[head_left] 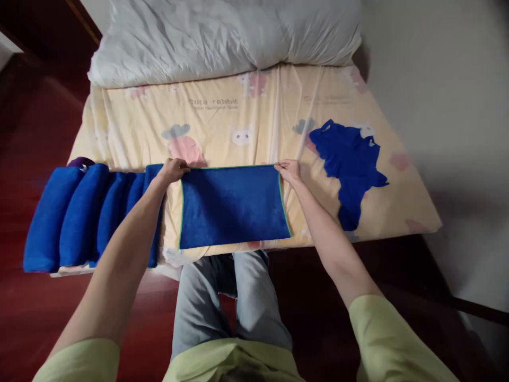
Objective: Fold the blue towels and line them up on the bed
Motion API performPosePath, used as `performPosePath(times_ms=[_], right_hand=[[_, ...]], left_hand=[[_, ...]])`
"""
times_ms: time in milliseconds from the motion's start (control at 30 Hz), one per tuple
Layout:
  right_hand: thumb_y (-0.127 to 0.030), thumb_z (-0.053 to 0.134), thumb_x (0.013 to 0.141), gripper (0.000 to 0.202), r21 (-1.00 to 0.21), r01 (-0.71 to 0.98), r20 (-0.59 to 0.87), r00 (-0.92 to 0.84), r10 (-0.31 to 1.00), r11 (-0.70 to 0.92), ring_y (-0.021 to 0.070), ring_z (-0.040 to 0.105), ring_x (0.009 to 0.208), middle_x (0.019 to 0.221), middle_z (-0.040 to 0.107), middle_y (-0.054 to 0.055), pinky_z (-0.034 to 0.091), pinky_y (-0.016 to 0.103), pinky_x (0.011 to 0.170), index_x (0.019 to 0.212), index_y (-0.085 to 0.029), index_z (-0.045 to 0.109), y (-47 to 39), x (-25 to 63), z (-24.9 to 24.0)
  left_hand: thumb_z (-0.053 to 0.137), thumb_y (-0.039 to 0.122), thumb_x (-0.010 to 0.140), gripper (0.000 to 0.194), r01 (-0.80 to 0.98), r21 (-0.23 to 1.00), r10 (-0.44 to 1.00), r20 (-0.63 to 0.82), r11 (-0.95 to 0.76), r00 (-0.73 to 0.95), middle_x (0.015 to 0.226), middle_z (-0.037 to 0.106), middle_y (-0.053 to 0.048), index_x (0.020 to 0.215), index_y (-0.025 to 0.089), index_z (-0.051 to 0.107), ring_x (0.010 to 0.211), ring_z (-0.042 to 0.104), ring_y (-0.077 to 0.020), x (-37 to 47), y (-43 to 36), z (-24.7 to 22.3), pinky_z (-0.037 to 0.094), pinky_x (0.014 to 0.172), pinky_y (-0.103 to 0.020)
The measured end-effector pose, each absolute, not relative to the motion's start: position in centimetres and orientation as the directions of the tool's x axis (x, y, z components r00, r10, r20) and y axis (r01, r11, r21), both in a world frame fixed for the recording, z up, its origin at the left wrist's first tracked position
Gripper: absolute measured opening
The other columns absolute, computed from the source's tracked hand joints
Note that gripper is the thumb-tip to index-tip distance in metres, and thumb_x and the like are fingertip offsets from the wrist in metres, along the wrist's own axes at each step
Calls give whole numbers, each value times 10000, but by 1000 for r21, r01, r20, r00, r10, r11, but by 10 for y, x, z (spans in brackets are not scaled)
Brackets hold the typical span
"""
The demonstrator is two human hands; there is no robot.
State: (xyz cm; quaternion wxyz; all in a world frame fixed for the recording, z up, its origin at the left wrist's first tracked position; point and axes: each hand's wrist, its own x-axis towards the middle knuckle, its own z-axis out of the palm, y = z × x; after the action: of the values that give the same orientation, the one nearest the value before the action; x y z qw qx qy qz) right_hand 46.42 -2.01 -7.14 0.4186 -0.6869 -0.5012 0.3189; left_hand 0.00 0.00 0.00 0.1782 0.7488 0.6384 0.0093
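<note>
Flat blue cloth: spread on the bed sheet, at the mattress's near edge, green-trimmed sides showing; lying directly before the person, it seems placed for both hands to reach evenly.
Left hand: at the cloth's ten o'clock corner, thumb and fingers closed in a pinch on it.
Right hand: same closed pinch at two o'clock, likely so the far edge runs straight between them.
Blue cloth bundles: a row at nine o'clock, set side by side perhaps to save room; the left forearm hides some, so I can't count them.
Crumpled blue cloth: between two and three, well apart.
White quilt: twelve o'clock, bunched, leaving working space.
</note>
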Motion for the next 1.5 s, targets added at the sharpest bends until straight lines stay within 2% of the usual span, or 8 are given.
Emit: performPosePath(times_ms=[133, 300, 467, 633, 767, 1067, 1267, 1500], right_hand=[[-153, 671, 795, 86, -782, 606, 76, 326, 942, -147, 225, 696, 833, 800, 727, 69, 552, 372, 875, 862, -136, 722, -19, 449, -77], [-134, 492, 925, 369, -593, 803, 248, 240, 939, -49, 294, 586, 1201, 1229, 661, 180, 452, 520, 1075, 1265, -113, 636, -37, 423, -68], [-251, 424, 1015, 514, -423, 882, 291, -85, 953, 207, 347, 329, 1474, 1579, 396, 156, 280, 637, 1195, 1522, -163, 427, -68, 403, -40], [-378, 402, 1043, 552, -370, 806, 163, -433, 887, 462, 282, 216, 1548, 1669, 282, 69, 170, 565, 1270, 1569, -212, 380, -101, 362, -38], [-461, 387, 1046, 592, -376, 840, 98, -385, 918, 392, 272, 135, 1573, 1691, 220, 53, 88, 577, 1278, 1587, -224, 347, -102, 343, -57], [-485, 317, 1060, 653, -383, 910, 78, -140, 987, 159, 313, 53, 1581, 1701, 145, 115, 45, 640, 1253, 1615, -146, 256, -90, 351, -58], [-427, 348, 1059, 604, -348, 852, 139, -366, 920, 391, 250, 98, 1582, 1701, 154, 84, 94, 523, 1287, 1602, -166, 303, -209, 324, -43], [-427, 364, 1051, 609, -354, 893, 113, -254, 961, 278, 246, 151, 1574, 1691, 192, 90, 130, 514, 1281, 1603, -177, 305, -258, 371, -49]], left_hand=[[560, 278, 894, 237, 956, 285, 995, -59, -62, 82, 1036, 692, -130, 1024, 142, 703, 1033, 608, -281, 15, 0, -6, 453, 979, -396], [435, 221, 945, 341, 971, 230, 994, 99, -59, 37, 1182, 649, -188, 1204, 156, 648, 1169, 560, -360, 35, -24, -28, 442, 991, -512], [379, 252, 991, 441, 958, 251, 973, 213, -141, 88, 1470, 508, -190, 1396, 178, 535, 1407, 407, -371, 42, -48, -28, 326, 1122, -591], [396, 430, 1013, 544, 855, 284, 900, 184, -434, 396, 1655, 303, -106, 1511, 221, 455, 1548, 189, -335, 86, -81, -33, 145, 1235, -591], [356, 531, 1010, 632, 834, 329, 896, 130, -443, 424, 1681, 244, -86, 1559, 222, 407, 1562, 128, -353, 114, -98, -53, 84, 1246, -613], [371, 501, 997, 668, 911, 406, 990, 140, -72, 16, 1690, 190, -125, 1553, 132, 407, 1570, 41, -374, 98, -104, -51, 56, 1245, -648], [344, 450, 1020, 616, 865, 400, 952, 162, -303, 259, 1689, 194, -93, 1564, 165, 391, 1576, 97, -296, 122, -215, -47, 121, 1275, -557], [359, 443, 1020, 611, 906, 386, 980, 164, -173, 117, 1694, 172, -82, 1576, 190, 370, 1573, 129, -278, 66, -271, -50, 126, 1280, -542]])
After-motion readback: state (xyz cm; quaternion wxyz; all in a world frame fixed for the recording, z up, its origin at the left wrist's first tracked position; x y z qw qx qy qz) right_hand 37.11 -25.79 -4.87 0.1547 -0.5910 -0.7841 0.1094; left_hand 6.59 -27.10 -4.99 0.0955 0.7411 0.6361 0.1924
